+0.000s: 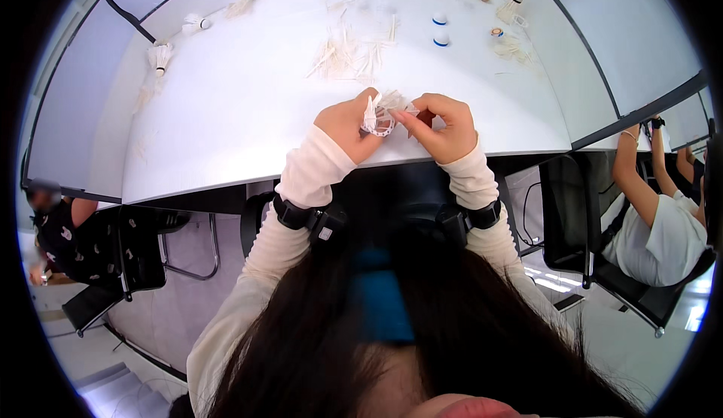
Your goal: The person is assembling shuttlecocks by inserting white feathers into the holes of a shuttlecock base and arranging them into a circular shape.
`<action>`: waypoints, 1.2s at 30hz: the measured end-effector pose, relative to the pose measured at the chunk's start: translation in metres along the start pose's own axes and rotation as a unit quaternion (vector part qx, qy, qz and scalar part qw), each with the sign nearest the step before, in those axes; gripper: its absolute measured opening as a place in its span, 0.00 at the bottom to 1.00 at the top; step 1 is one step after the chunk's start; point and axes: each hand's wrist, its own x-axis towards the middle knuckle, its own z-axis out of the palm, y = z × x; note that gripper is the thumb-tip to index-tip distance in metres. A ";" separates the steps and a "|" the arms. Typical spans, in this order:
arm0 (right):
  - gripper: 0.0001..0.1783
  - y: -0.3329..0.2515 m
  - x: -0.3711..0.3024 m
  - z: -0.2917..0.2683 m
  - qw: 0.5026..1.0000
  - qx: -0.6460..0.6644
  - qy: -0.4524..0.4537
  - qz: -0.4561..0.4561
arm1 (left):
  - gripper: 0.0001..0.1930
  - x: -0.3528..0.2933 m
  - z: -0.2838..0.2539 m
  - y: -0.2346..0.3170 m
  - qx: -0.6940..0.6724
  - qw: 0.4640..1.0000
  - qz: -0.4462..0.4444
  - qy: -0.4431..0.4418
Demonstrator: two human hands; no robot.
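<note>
Over the near edge of the white table, my left hand [348, 126] is closed around a shuttlecock skirt [379, 119] made of white feathers and a lattice-like ring. My right hand [446, 126] has its thumb and forefinger pinched at the skirt's right side, on a pale feather piece [407, 109]. The other fingers of that hand curl inward. No cork base shows on this skirt; fingers cover part of it. Beyond my hands lies a loose pile of feather shafts [348, 55].
Two white round pieces with blue bands [440, 40] sit right of the pile. Shuttlecocks [160, 56] lie along the left side. At the back right are more shuttlecocks [511, 6], loose feathers [514, 50] and a small orange-brown ring [496, 32]. Partition panels [520, 19] enclose the table.
</note>
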 end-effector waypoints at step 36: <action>0.14 -0.003 -0.001 -0.001 0.995 0.063 -0.056 0.056 | 0.16 -0.001 -0.002 0.001 0.028 0.999 -0.028 -0.014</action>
